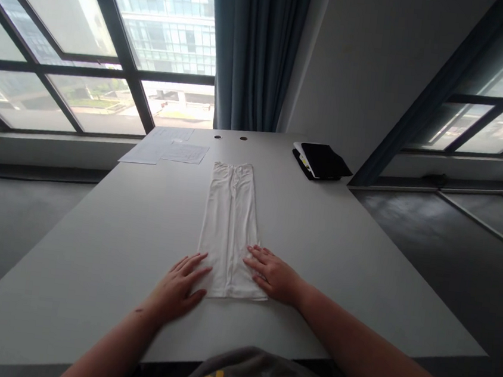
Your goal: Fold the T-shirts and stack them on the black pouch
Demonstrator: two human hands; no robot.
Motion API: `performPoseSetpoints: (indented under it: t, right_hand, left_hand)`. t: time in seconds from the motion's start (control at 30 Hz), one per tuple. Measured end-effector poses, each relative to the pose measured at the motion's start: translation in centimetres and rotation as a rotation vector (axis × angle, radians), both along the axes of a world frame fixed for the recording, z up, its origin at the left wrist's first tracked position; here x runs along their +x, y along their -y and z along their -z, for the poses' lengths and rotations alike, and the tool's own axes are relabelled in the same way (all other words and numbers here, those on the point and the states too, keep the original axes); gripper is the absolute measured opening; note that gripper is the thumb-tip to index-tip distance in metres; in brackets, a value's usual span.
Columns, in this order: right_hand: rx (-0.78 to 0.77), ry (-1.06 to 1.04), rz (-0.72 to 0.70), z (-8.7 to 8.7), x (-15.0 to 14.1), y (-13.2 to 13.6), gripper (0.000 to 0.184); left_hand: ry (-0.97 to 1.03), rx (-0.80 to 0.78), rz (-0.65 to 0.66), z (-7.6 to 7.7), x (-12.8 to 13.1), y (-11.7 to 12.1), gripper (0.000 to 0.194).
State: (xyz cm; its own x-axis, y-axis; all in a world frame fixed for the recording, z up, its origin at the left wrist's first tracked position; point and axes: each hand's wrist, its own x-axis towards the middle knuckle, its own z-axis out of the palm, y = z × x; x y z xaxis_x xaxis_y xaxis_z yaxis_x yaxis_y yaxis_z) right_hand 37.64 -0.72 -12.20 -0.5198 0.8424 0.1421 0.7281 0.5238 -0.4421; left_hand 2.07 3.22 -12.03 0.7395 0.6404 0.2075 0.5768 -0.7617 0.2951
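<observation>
A pair of white trousers (pixel 239 223) lies flat and lengthwise on the white table, the gathered waist at the far end and the leg hems toward me. On the left edge near the hem rests my left hand (pixel 181 286), open, its fingers spread over the cloth and the table. My right hand (pixel 276 275) is also open, fingertips lying on the right edge of the lower legs. Neither hand grips the fabric. A few creases run down the middle between the two legs.
The white table (pixel 128 247) spans the space before me. Sheets of paper (pixel 186 153) lie at its far left. A black and white folder-like item (pixel 324 162) sits at the far right. Two round holes are near the back edge. Behind are windows and a blue curtain (pixel 257 51).
</observation>
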Motion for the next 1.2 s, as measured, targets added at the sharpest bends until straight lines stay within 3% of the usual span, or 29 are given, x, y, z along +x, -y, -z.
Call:
performPoseSetpoints:
  t: [0.13,0.23,0.33,0.5,0.6,0.67,0.73,0.87,1.0,1.1,1.2]
  right_hand:
    - [0.011,-0.015,-0.053,-0.4,-0.7,3.7,0.058]
    - [0.065,-0.076,-0.040,-0.7,-0.8,5.1,0.043]
    - [0.176,-0.073,0.076,-0.7,-0.7,5.3,0.024]
    - [0.283,-0.046,0.205,-0.6,-0.9,4.6,0.029]
    - [0.297,-0.099,0.189,-0.5,-1.0,4.0,0.036]
    - [0.277,-0.120,0.122,-0.3,-0.9,3.6,0.043]
    - [0.233,-0.124,0.054,0.0,-0.6,3.4,0.043]
    - [0.139,-0.192,-0.051,0.2,0.1,3.3,0.027]
    - [0.070,-0.364,-0.095,-0.9,0.2,4.2,0.022]
    - [-0.017,-0.459,-0.023,-2.2,-0.1,5.2,0.030]
    - [-0.067,-0.543,0.168,-3.5,-0.5,5.1,0.039]
  left_hand:
    - [0.035,-0.007,0.016,-0.6,-0.3,2.1,0.032]
    - [0.082,0.000,-0.006,-0.7,-0.1,2.2,0.020]
    - [0.112,0.034,-0.020,-0.9,0.5,2.1,0.021]
    - [0.136,0.047,-0.123,-0.8,1.4,2.0,0.025]
    - [0.173,-0.008,-0.127,-0.6,0.9,1.3,0.035]
    - [0.170,-0.038,-0.123,-0.5,0.3,0.7,0.049]
    - [0.134,-0.052,-0.119,-0.6,-0.2,0.1,0.052]
    - [0.053,-0.025,-0.024,-1.1,-0.3,-0.2,0.033]
    - [0.122,-0.003,0.084,-2.0,-0.1,0.9,0.027]
    - [0.195,-0.087,0.030,-2.9,0.2,1.9,0.029]
    - [0.280,-0.181,-0.111,-3.8,0.8,2.0,0.028]
